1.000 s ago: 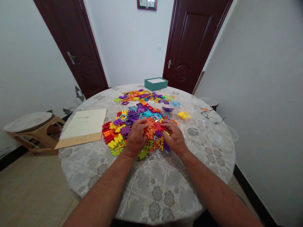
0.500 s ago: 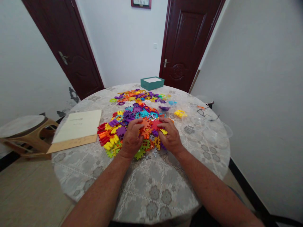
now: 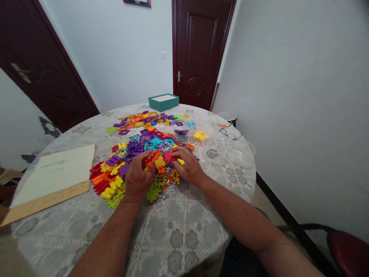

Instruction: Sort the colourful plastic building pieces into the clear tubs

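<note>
My left hand is closed on an orange toothed plastic building piece, which is held tilted over the near side of a colourful pile. To its right, the fingers of my right hand are closed at the edge of a red toothed piece. A yellow piece shows by the right thumb. Between the hands lies a yellow toothed square. Green toothed pieces lie just below. Whether the orange and red pieces are joined, I cannot tell.
Behind the pile is a second spread of pieces, with a teal box at the back. Yellow pieces, clear plastic containers and eyeglasses lie right. A paper folder lies left on the patterned tablecloth.
My view has turned to the right, so the table appears further left. The orange piece has tilted in my left hand, and a yellow square now shows between the hands.
</note>
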`<state>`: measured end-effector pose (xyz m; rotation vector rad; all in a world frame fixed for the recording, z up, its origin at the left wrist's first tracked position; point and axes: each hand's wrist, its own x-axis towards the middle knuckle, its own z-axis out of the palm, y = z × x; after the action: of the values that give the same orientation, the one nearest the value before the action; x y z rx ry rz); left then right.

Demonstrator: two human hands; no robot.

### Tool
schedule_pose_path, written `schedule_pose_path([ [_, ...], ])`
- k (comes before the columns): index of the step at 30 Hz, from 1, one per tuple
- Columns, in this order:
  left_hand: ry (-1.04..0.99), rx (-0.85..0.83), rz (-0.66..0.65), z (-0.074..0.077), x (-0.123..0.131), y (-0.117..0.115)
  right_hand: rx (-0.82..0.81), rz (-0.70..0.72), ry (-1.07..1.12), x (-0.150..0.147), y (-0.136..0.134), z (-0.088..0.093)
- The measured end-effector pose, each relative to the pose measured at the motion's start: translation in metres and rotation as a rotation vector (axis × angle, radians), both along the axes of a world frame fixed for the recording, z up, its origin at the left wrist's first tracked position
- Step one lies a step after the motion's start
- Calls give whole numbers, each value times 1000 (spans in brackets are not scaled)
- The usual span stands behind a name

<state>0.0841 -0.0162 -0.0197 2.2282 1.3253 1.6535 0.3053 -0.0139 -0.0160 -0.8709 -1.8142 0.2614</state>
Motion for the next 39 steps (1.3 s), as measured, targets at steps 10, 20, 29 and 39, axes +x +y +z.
schedule_pose_path([
  [10,25,-47,38,-4,3,-3,-128,43,-169,17,-1,11],
  [20,121,31,-187,-11,16,-7,-97,-8,-157,23,-4,-25],
  [29,70,-17,-253,-8,21,-10,-92,-7,-200,25,2,-28],
  [39,29,-147,-311,-1,22,-16,-119,-30,-166,28,2,-31],
])
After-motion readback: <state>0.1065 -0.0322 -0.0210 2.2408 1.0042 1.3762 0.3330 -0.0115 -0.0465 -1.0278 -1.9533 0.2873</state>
